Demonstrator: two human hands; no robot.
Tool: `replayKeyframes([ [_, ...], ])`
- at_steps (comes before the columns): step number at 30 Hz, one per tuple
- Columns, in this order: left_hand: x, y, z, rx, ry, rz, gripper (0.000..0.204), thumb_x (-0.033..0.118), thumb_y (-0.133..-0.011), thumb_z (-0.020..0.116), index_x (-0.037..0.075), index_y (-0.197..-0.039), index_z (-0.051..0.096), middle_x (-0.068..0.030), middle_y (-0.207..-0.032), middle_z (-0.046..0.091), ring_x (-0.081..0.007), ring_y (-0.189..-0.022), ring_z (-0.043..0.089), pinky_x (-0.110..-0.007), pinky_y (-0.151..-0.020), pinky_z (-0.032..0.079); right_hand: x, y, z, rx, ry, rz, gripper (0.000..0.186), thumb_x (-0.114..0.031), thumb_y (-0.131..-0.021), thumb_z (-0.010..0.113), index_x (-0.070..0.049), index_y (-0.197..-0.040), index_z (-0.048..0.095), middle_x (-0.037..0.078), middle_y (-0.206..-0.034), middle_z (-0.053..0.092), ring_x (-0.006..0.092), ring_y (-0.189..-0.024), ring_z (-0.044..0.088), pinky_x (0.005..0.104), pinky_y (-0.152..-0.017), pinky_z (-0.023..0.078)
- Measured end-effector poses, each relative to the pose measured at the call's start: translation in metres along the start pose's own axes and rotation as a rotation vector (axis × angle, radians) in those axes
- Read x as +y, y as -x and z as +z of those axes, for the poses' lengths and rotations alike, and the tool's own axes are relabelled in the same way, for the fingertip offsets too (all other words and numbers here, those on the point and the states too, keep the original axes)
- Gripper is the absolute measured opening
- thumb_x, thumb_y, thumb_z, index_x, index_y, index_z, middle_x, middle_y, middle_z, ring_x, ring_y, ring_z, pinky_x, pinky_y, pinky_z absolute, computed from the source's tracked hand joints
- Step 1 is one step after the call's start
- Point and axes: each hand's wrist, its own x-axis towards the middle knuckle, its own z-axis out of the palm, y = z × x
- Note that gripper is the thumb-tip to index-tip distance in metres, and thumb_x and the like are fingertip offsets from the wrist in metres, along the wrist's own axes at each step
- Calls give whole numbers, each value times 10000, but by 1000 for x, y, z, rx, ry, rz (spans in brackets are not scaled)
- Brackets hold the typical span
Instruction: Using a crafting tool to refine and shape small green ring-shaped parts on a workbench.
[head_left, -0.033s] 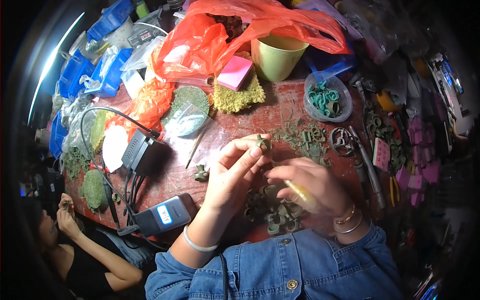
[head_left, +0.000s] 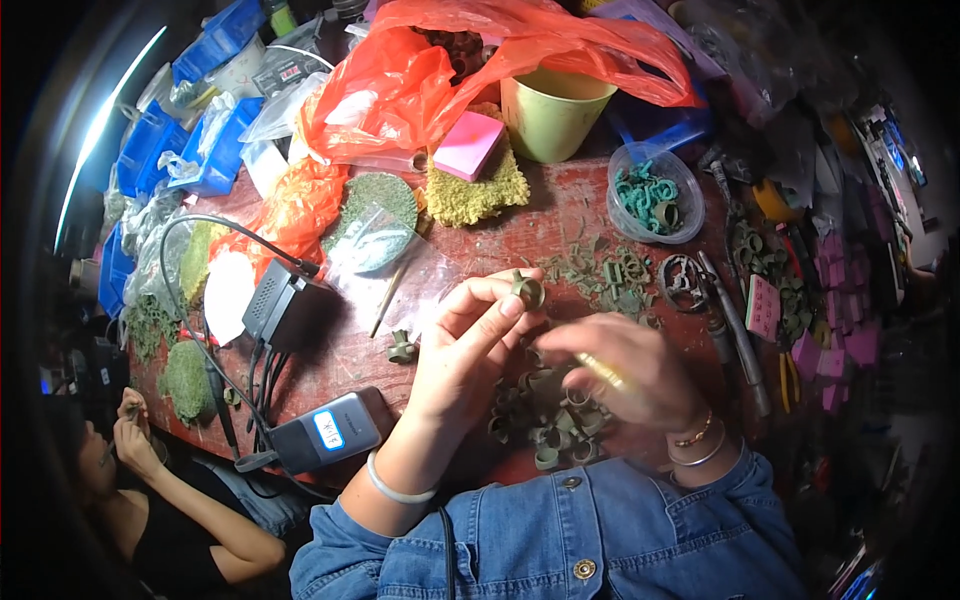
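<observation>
My left hand [head_left: 470, 335] is closed, pinching a small olive-green ring [head_left: 528, 290] between thumb and fingers, raised over the table. Just right of it is my right hand [head_left: 625, 365], blurred by motion, its fingers curled around a yellowish stick-like tool [head_left: 600, 370]. The tool's working end cannot be made out. Under and between my hands lies a pile of similar green rings [head_left: 560, 425], partly hidden by the right hand. One separate green ring piece [head_left: 401, 347] rests left of my left wrist.
Green scraps [head_left: 610, 275] lie beyond my hands. A round tub [head_left: 656, 193] holds turquoise pieces. Pen-like tools [head_left: 738, 335] lie at right. A black box with cables [head_left: 290, 310] and a grey device [head_left: 335, 430] stand left. Another person's arm [head_left: 200, 500] is at lower left.
My right hand has turned slightly and shifted a little upward, and the yellowish tool's angle has changed with it. My left hand and the ring have stayed in place.
</observation>
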Motion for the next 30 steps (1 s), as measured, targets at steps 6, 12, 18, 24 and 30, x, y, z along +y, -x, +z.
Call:
replayKeyframes([
  [6,5,0,3,5,83,-90,278,15,-914,662,44,-1169,557,-132,-1257,612,-184,-1123,612,-330,-987,500,-5,5,-14,364,-94,186,277,-244,-973,623,-1,-1086,692,80,-952,666,127,-748,571,241,-668,446],
  [12,5,2,5,-42,47,-164,382,61,-926,662,42,-1292,554,-113,-1207,647,-182,-1099,628,-317,-979,495,-1,4,-10,405,-96,92,196,-95,-866,741,-6,-1035,696,83,-934,692,150,-804,629,262,-717,488],
  [18,6,3,2,-73,84,-222,348,107,-940,651,20,-1268,574,-122,-1200,647,-200,-1085,633,-319,-983,491,-3,1,-9,384,9,60,219,-35,-794,780,-26,-1001,711,68,-904,694,165,-794,640,271,-700,506],
  [24,7,3,3,-119,184,-210,371,88,-942,630,-28,-1284,549,-157,-1227,627,-243,-1121,625,-355,-1005,497,-4,0,-8,315,-113,-28,238,-19,-780,781,-32,-1008,715,76,-900,692,171,-826,650,281,-724,529],
  [30,5,2,-3,-175,267,-247,371,73,-938,623,-35,-1284,546,-175,-1227,623,-266,-1132,620,-369,-1010,499,4,3,-11,353,-71,-73,209,-18,-785,779,-34,-982,715,72,-907,698,165,-824,653,278,-727,535],
])
